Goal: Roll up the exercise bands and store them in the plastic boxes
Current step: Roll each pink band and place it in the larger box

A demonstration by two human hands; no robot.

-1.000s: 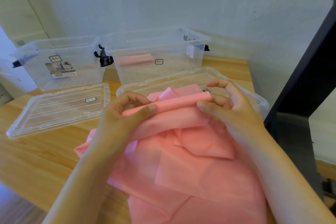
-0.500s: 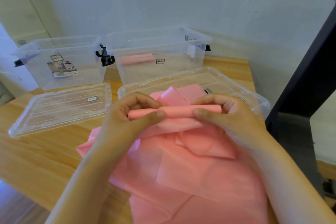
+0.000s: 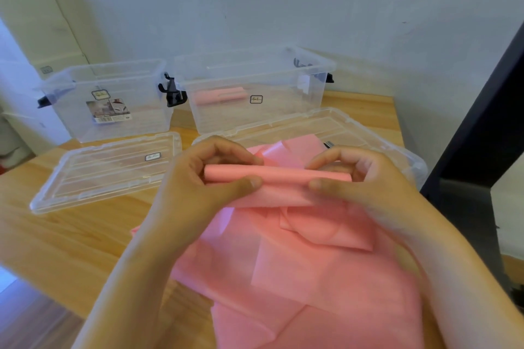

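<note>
Far left on the table (image 3: 71, 235): clear box (image 3: 71, 99), no band seen inside, its lid (image 3: 105, 170) flat in front. Left hand (image 3: 204, 178): grip curled round the left end of the pink band (image 3: 278, 174), thumb near side, fingers over. Behind, second box (image 3: 283, 110) already contains one rolled band (image 3: 221, 95). Right hand (image 3: 368, 178): grip pinches the right end likewise. Judged step: rolling, early on, as most of the length lies loose in folds below. Next move calls for even turns at both ends, under tension, so the tube stays tight
</note>
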